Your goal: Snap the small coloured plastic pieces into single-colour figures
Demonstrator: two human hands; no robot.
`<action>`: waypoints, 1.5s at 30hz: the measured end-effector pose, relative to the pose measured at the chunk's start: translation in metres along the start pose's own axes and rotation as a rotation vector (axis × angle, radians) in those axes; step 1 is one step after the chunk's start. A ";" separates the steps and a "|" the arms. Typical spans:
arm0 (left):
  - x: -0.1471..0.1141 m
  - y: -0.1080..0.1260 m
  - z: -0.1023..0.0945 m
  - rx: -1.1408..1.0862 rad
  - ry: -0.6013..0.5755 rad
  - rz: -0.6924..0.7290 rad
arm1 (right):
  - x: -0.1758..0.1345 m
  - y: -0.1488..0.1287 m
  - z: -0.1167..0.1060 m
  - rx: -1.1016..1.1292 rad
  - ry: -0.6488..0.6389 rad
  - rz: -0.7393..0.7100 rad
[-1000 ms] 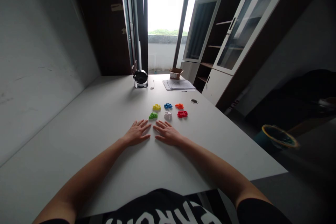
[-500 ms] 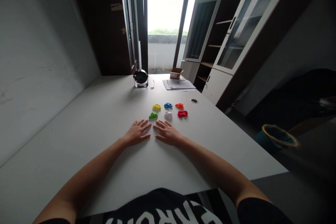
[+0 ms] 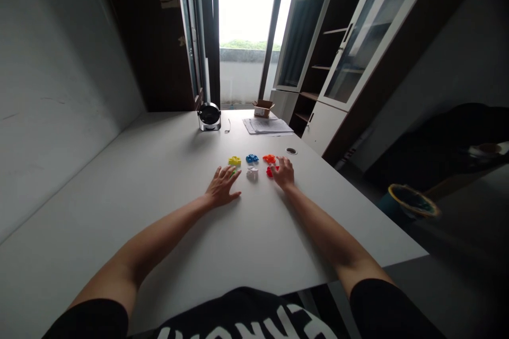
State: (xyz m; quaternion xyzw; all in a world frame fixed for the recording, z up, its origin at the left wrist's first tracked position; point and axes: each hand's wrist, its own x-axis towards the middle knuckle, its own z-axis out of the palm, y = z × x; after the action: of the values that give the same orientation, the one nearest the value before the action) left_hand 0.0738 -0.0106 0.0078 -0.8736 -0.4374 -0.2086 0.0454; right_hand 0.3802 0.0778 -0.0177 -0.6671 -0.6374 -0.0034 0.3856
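Observation:
Several small coloured plastic toys, shaped like little vehicles, sit in two rows on the white table. My left hand [image 3: 223, 186] is open, fingers spread over the green toy [image 3: 234, 172], which it mostly hides. My right hand [image 3: 284, 172] reaches over the red toy [image 3: 270, 171], thumb and fingers apart and bent about its right side; I cannot tell whether it touches. Between the hands lies the white toy [image 3: 252, 172]. Behind are the yellow toy [image 3: 234, 160], the blue toy [image 3: 252, 158] and the orange toy [image 3: 269, 159], close to my right fingertips.
On the table [image 3: 167, 169] a round black device on a stand [image 3: 209, 116] stands at the back. Papers [image 3: 267, 125] and an opened cardboard box [image 3: 263, 108] are at the far right, near a cable hole [image 3: 291, 151]. A bin [image 3: 411, 202] stands beyond the right edge.
Both hands have left their flat resting place before the toys. My left hand moved forward over the green toy; my right hand went forward and right to the red toy.

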 end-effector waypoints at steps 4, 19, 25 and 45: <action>0.048 0.016 0.029 -0.004 0.015 -0.101 | 0.033 0.025 0.017 0.050 -0.123 0.134; 0.121 -0.003 0.057 0.064 -0.141 -0.256 | 0.072 -0.012 0.077 0.242 -0.304 0.055; 0.108 -0.025 0.048 0.043 -0.181 -0.281 | 0.064 -0.047 0.097 0.345 -0.322 0.108; -0.055 -0.194 -0.056 0.071 -0.171 -0.202 | -0.024 -0.296 0.178 0.391 -0.441 0.042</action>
State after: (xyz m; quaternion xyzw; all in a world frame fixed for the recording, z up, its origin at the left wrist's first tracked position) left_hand -0.1256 0.0521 0.0166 -0.8376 -0.5324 -0.1211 0.0176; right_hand 0.0366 0.1173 -0.0038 -0.5779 -0.6805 0.2725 0.3588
